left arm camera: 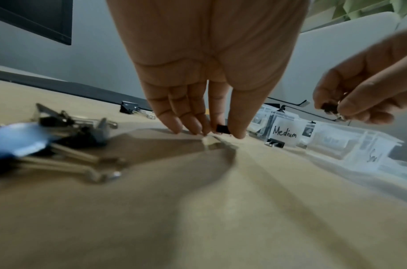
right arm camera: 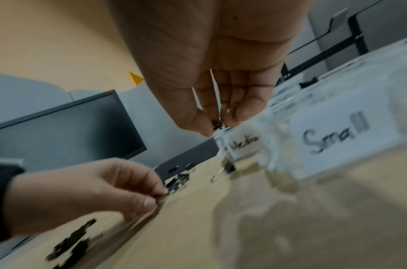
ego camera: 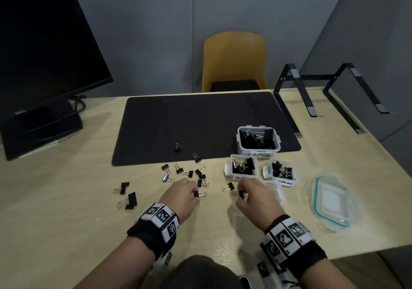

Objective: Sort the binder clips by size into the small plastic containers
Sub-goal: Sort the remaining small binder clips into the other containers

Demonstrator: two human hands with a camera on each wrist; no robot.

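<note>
My left hand (ego camera: 194,194) reaches down to the table and pinches a small black binder clip (left arm camera: 222,128) between thumb and forefinger. My right hand (ego camera: 242,194) hovers just off the table in front of the Medium container (ego camera: 242,167) and pinches another small clip (right arm camera: 217,123), its wire handles pointing up along the palm. The Small container (ego camera: 281,170) sits to the right of Medium, and the LARGE container (ego camera: 258,141) stands behind them. All three hold clips. Several loose clips (ego camera: 189,173) lie past my left hand, and one clip (ego camera: 229,186) lies between the hands.
Two bigger clips (ego camera: 130,200) lie at the left. Two clips rest on the black mat (ego camera: 200,119). A clear lid with a teal seal (ego camera: 332,201) lies at the right, and a small lid (ego camera: 277,191) beside my right hand. A monitor (ego camera: 44,65) stands far left, a laptop stand (ego camera: 330,92) far right.
</note>
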